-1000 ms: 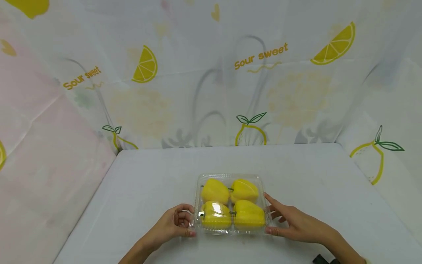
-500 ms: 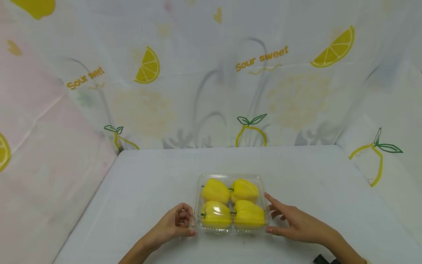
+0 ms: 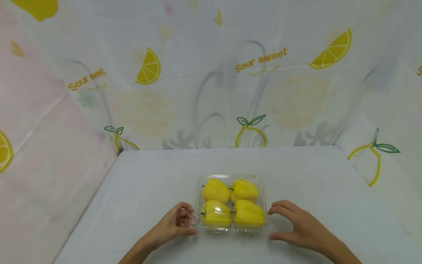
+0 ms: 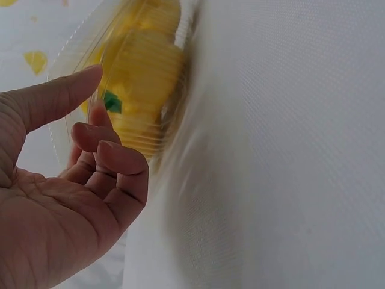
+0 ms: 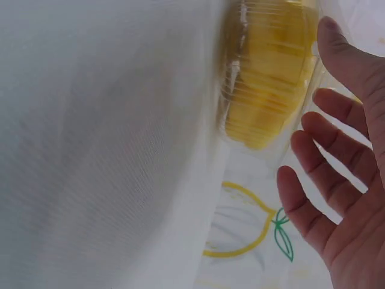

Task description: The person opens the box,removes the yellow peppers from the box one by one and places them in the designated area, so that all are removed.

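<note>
A clear plastic clamshell container (image 3: 232, 231) with a closed lid rests on the white table. Inside it lie several yellow bell peppers (image 3: 248, 214) with green stems, arranged in two rows. My left hand (image 3: 176, 222) is at the container's left edge, thumb and curled index finger pinching the thin clear rim. In the left wrist view, the left hand (image 4: 72, 174) has its other fingers bent beside the container wall. My right hand (image 3: 301, 227) stands just off the right side, fingers loosely spread and holding nothing. The right wrist view shows the right hand (image 5: 349, 162) with its palm toward the container.
The white tabletop (image 3: 158, 176) stretches around and behind the container. A pale cloth backdrop (image 3: 211, 91) with lemon prints encloses the table at the back and both sides.
My right hand has drawn back from the container's right edge, its index finger lowering away from the side. The left hand and the container stay nearly in place.
</note>
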A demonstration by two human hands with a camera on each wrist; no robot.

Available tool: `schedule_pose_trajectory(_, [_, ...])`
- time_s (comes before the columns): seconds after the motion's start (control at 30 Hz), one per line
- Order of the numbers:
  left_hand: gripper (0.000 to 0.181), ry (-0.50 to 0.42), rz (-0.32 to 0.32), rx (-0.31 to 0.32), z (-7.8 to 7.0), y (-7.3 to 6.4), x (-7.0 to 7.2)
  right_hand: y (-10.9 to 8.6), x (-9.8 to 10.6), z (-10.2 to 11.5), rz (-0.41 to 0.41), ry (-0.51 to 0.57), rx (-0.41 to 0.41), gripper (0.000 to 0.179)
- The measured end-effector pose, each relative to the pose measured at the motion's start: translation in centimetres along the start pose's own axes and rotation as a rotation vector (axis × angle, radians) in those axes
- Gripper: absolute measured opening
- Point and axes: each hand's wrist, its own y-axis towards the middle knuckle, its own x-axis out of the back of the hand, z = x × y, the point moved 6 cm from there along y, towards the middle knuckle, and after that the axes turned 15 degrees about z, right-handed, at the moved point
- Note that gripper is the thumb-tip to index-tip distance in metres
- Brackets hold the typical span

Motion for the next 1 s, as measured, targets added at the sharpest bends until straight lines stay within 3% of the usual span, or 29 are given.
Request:
schedule_pose_trajectory(0.13, [0.058,-0.006,0.019,-0.002,0.0,0.1,-0.1,-0.2,0.1,0.4,-0.079,-0.008,0.158,0.041])
schedule_pose_trajectory(0.3, [0.060,0.010,0.036,0.006,0.0,0.2,-0.1,-0.2,0.2,1.1,-0.116,-0.036,0.232,0.035])
schedule_pose_trajectory(0.5, [0.061,0.034,0.048,0.013,-0.1,0.4,0.0,-0.1,0.2,2.4,-0.121,-0.150,0.255,0.013])
schedule_pose_trajectory(0.8, [0.059,0.033,0.078,-0.004,-0.5,0.3,-0.2,0.0,-0.3,3.4,-0.090,-0.322,0.212,0.037])
schedule_pose_trajectory(1.0, [0.058,0.033,0.063,0.013,-0.5,0.3,0.1,0.1,-0.5,3.3,-0.116,-0.325,0.220,0.038])
